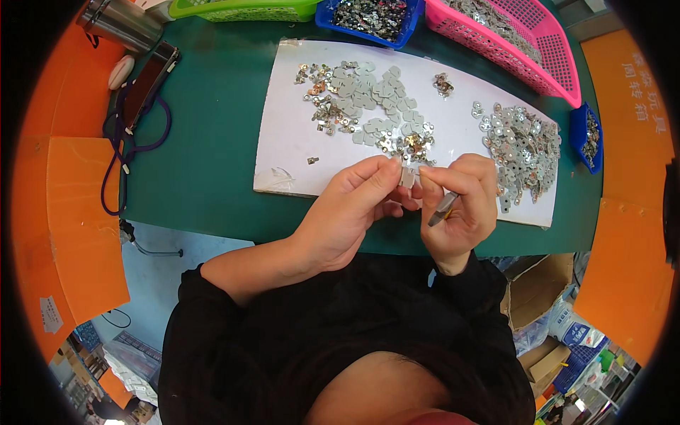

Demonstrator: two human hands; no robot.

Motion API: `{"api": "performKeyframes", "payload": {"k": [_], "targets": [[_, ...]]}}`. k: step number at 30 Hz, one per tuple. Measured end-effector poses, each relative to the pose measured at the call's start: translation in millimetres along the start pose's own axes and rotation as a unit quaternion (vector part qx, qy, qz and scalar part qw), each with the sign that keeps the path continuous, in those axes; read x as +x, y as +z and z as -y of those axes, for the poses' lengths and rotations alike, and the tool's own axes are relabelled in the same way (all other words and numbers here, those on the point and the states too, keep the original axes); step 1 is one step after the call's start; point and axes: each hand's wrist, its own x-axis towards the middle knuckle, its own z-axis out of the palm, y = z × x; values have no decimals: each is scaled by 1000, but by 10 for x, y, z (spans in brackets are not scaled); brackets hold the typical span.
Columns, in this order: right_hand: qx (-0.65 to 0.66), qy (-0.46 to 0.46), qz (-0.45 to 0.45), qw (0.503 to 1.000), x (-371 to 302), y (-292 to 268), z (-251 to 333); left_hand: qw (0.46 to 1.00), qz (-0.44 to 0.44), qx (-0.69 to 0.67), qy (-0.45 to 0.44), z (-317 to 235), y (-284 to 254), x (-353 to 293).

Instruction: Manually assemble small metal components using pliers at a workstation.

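My left hand (358,195) pinches a small light-grey flat piece (407,177) between thumb and finger, above the near edge of a white board (283,142). Close against it, my right hand (464,202) brings thumb and forefinger together at the piece's right side. A slim grey metal tool (443,208) rests in the curled right fingers; its kind is not clear. Just beyond my hands lie a heap of grey flat pieces (375,92), small brassy metal fittings (411,147) and more fittings at the left. Many silvery metal plates (520,149) are piled at the right.
A green basket (244,10), a blue tray (365,35) and a pink basket (559,57) line the green table's (205,142) far side. A small blue tray (585,138) sits at right. At left are a phone-like dark object (150,85) with a cord and a steel flask (124,25).
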Motion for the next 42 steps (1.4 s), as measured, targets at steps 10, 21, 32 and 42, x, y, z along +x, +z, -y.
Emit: {"api": "performKeyframes", "payload": {"k": [10,21,32,42], "targets": [[-40,-74,4,996,-23,-17,-32,1000,-14,14,0,27,-47,-4],[-28,-83,-8,996,-20,19,10,999,-25,6,-19,38,-31,-9],[233,164,58,957,-101,113,265,942,-87,164,280,86,-29,-18],[197,115,36,973,-46,79,186,808,-73,390,436,25,-166,-15]]}}
